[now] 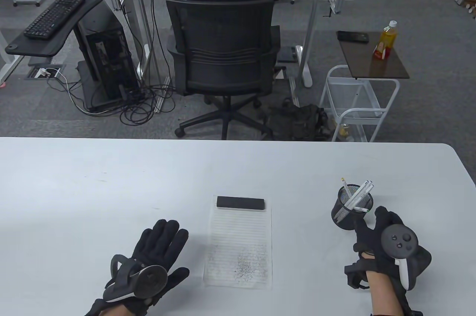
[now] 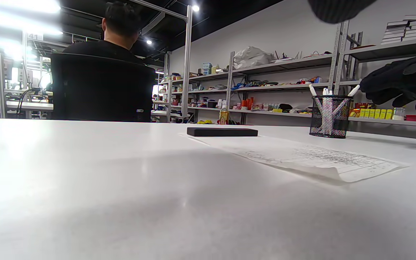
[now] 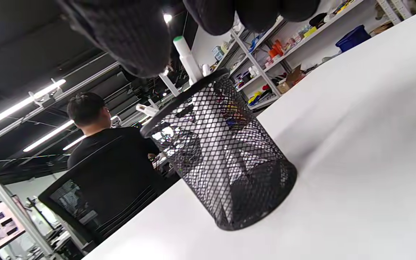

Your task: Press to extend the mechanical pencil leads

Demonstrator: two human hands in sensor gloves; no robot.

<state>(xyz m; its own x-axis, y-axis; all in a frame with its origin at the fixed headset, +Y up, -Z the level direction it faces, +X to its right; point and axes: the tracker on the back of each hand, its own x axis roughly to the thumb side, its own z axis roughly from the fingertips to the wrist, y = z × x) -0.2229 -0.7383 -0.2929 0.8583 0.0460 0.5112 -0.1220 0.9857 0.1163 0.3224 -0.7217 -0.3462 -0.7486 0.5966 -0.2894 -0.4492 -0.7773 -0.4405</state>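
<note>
A black mesh pen cup (image 1: 346,215) stands on the white table (image 1: 111,182) at the right and holds several white mechanical pencils (image 1: 360,195). My right hand (image 1: 370,219) hovers just in front of the cup with fingers spread toward it and holds nothing. In the right wrist view its fingertips (image 3: 208,14) hang over the cup (image 3: 222,155), close to a pencil with a green cap (image 3: 186,57). My left hand (image 1: 163,249) rests flat and empty on the table, left of a lined paper sheet (image 1: 238,234) with pencil scribbles.
A flat black block (image 1: 241,203) lies on the paper's far end. Beyond the table's far edge a person sits in a black office chair (image 1: 223,59). A white wire cart (image 1: 357,104) stands at the back right.
</note>
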